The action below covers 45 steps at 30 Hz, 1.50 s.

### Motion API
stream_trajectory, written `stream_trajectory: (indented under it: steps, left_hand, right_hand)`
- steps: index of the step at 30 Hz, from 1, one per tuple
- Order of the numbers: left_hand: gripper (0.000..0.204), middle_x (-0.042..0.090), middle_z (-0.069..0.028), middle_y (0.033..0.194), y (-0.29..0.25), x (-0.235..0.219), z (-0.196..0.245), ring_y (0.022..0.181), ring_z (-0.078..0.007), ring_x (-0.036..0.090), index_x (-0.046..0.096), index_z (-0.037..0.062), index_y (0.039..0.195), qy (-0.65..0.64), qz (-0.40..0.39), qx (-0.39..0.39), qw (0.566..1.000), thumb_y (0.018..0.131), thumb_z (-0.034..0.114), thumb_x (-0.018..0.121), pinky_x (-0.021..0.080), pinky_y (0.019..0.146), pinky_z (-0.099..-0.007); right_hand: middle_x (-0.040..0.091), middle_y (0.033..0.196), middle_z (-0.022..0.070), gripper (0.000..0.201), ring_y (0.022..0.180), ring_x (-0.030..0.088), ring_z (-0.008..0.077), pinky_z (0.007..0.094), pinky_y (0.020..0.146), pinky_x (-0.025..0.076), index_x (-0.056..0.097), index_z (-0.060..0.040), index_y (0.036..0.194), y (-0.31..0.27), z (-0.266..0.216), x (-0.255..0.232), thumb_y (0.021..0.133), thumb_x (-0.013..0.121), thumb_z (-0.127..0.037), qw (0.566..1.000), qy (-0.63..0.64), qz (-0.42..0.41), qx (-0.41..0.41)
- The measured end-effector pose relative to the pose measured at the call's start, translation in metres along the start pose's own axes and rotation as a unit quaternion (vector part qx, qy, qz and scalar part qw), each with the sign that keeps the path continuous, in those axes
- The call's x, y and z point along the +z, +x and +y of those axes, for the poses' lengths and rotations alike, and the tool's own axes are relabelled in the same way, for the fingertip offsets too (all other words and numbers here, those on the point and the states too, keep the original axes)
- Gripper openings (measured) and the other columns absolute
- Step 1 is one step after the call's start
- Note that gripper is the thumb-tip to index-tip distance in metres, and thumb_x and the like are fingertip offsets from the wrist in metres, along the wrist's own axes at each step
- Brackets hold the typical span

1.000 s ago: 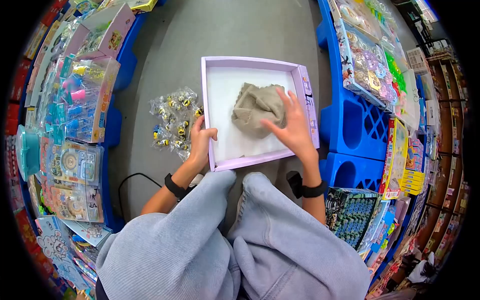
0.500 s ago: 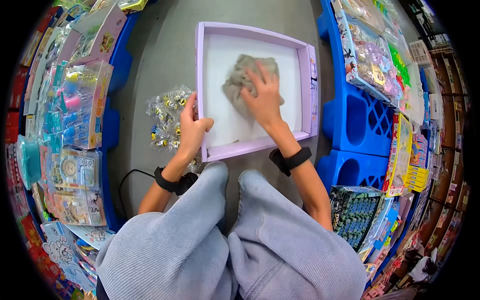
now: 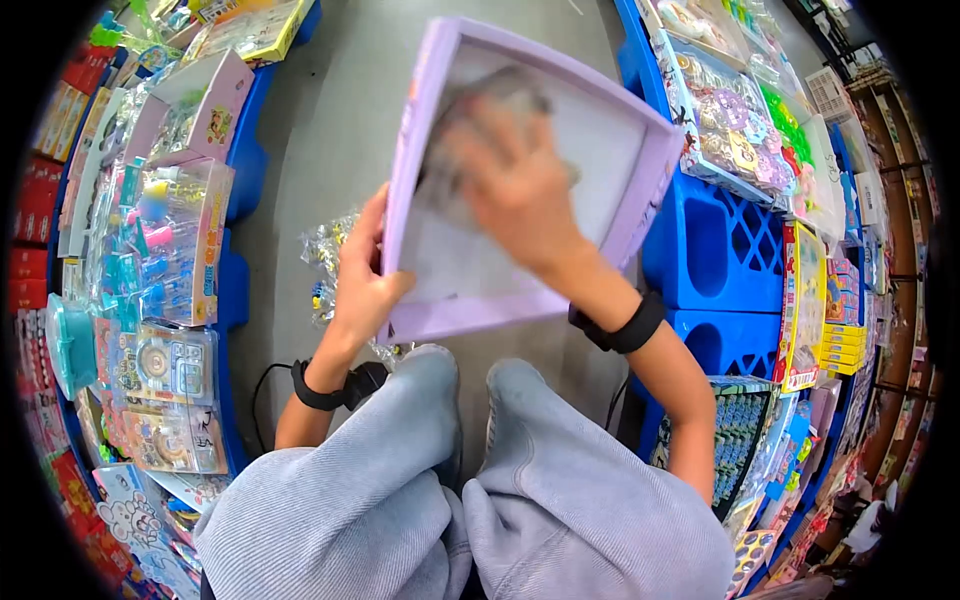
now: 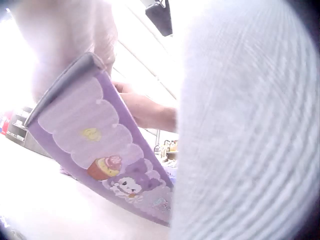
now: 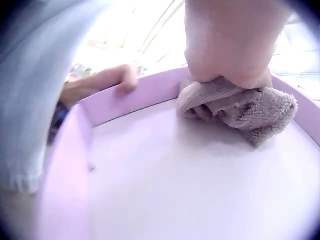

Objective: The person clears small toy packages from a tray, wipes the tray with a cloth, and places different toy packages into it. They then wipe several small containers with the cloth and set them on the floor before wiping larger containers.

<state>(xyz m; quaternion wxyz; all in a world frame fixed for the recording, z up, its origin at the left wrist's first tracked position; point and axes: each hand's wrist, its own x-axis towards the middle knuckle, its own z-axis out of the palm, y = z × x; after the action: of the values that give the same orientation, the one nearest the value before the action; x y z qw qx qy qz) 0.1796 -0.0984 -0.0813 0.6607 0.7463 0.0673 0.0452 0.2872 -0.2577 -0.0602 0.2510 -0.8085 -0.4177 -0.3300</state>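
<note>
A shallow lilac cardboard box (image 3: 480, 316) with a white inside is held tilted above the floor. My left hand (image 3: 362, 285) grips its left wall, with the thumb over the rim and the fingers outside. Inside, my right hand (image 3: 525, 195) presses on a crumpled grey-brown cloth (image 3: 520, 88), its fingers laid out and blurred over it. The right wrist view shows the cloth (image 5: 250, 107) bunched beneath that hand, near the box wall. Cartoon and cupcake prints decorate the outer wall (image 4: 110, 140) in the left wrist view.
Plastic-wrapped small yellow-and-black toys (image 3: 325, 262) lie on the floor to the left, partly behind the box. Blue pallets (image 3: 715, 240) loaded with packaged toys flank both sides. My knees (image 3: 425, 385) are just below the box.
The right hand has come down onto the cloth and shifted it to the upper left. The left hand has raised and turned the box, so it now tilts.
</note>
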Motion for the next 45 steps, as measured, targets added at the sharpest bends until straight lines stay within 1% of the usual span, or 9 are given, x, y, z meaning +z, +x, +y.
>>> stream_trajectory:
  steps: [3, 8, 10, 16, 25, 26, 30, 36, 45]
  left_hand:
    - [0.088, 0.05, -0.0006, 0.087, -0.008, 0.006, 0.01, 0.067, -0.0079, 0.043, 0.031, 0.0067, 0.137, -0.016, -0.034, -0.037, 0.999, 0.052, -0.004, 0.049, 0.038, 0.063, -0.0185]
    - [0.087, 0.052, -0.0006, 0.088, -0.014, 0.003, 0.015, 0.067, -0.0068, 0.044, 0.033, 0.0049, 0.137, -0.003, -0.009, 0.007, 1.0, 0.051, -0.006, 0.048, 0.038, 0.062, -0.0173]
    - [0.088, 0.054, -0.0009, 0.087, -0.016, -0.001, 0.02, 0.065, -0.0057, 0.044, 0.033, 0.0048, 0.137, -0.048, -0.002, -0.043, 0.998, 0.05, -0.007, 0.047, 0.037, 0.059, -0.0169]
    - [0.09, 0.054, 0.0, 0.091, -0.019, -0.003, 0.016, 0.066, -0.0055, 0.041, 0.033, 0.0056, 0.137, -0.056, 0.024, -0.017, 0.998, 0.049, -0.007, 0.046, 0.035, 0.056, -0.0172]
    - [0.087, 0.051, 0.001, 0.087, -0.018, 0.002, 0.021, 0.064, -0.0057, 0.042, 0.03, 0.0032, 0.137, -0.02, 0.034, 0.049, 0.998, 0.052, -0.006, 0.046, 0.036, 0.057, -0.0173]
    - [0.087, 0.051, 0.001, 0.087, -0.022, 0.006, 0.022, 0.064, -0.0057, 0.042, 0.03, 0.0032, 0.137, -0.017, 0.026, 0.054, 0.998, 0.052, -0.006, 0.046, 0.036, 0.057, -0.0173]
    - [0.088, 0.055, -0.0017, 0.088, -0.032, 0.008, 0.017, 0.066, -0.004, 0.046, 0.032, 0.0013, 0.136, -0.093, -0.001, -0.026, 0.995, 0.049, -0.005, 0.045, 0.034, 0.055, -0.0151]
    - [0.085, 0.056, -0.0014, 0.083, -0.038, 0.004, 0.007, 0.062, -0.004, 0.046, 0.035, -0.0015, 0.133, -0.135, 0.042, -0.046, 0.989, 0.049, -0.005, 0.042, 0.032, 0.049, -0.0155]
    - [0.088, 0.057, -0.0036, 0.082, -0.04, 0.015, 0.013, 0.063, -0.0061, 0.048, 0.032, -0.0016, 0.135, -0.113, 0.041, -0.042, 0.992, 0.048, -0.003, 0.045, 0.035, 0.055, -0.0164]
  right_hand:
    - [0.053, 0.114, 0.0092, 0.041, 0.092, 0.048, 0.0334, 0.0417, 0.081, 0.043, 0.06, -0.0076, 0.105, 0.02, 0.007, -0.008, 0.064, 0.062, -0.002, 0.98, 0.03, 0.092, 0.174]
    - [0.054, 0.113, 0.0073, 0.044, 0.095, 0.046, 0.0346, 0.0401, 0.081, 0.044, 0.061, -0.0077, 0.106, 0.015, -0.027, -0.013, 0.063, 0.064, -0.002, 0.984, 0.02, 0.071, 0.164]
    - [0.054, 0.113, 0.0069, 0.042, 0.096, 0.046, 0.0365, 0.0413, 0.079, 0.045, 0.062, -0.0095, 0.105, 0.001, -0.04, -0.011, 0.063, 0.062, -0.004, 0.996, 0.008, -0.035, 0.085]
    - [0.052, 0.112, 0.0066, 0.031, 0.096, 0.047, 0.0331, 0.0412, 0.068, 0.042, 0.062, -0.0073, 0.1, -0.035, -0.076, -0.011, 0.072, 0.054, -0.016, 0.996, -0.021, -0.083, -0.029]
    - [0.053, 0.107, 0.0039, 0.029, 0.095, 0.047, 0.0303, 0.0399, 0.069, 0.04, 0.064, -0.0116, 0.097, 0.013, -0.029, -0.013, 0.07, 0.057, -0.015, 0.988, -0.134, 0.065, -0.038]
    - [0.054, 0.106, 0.0038, 0.029, 0.093, 0.048, 0.0297, 0.0397, 0.069, 0.04, 0.064, -0.0122, 0.097, 0.025, -0.017, -0.013, 0.069, 0.057, -0.014, 0.985, -0.146, 0.087, 0.032]
    - [0.053, 0.099, -0.0002, 0.034, 0.085, 0.048, 0.0265, 0.0361, 0.064, 0.041, 0.066, -0.0165, 0.098, 0.015, -0.003, 0.0, 0.065, 0.06, -0.007, 0.963, -0.212, 0.149, 0.078]
    - [0.053, 0.109, 0.0051, 0.032, 0.095, 0.047, 0.0305, 0.0417, 0.073, 0.044, 0.062, -0.0149, 0.105, -0.051, 0.048, -0.013, 0.075, 0.053, -0.011, 0.908, -0.299, 0.009, 0.294]
    - [0.052, 0.101, 0.0047, 0.023, 0.095, 0.047, 0.0293, 0.0414, 0.069, 0.043, 0.063, -0.0069, 0.095, -0.082, 0.09, -0.009, 0.074, 0.056, -0.012, 0.83, -0.402, -0.139, 0.361]
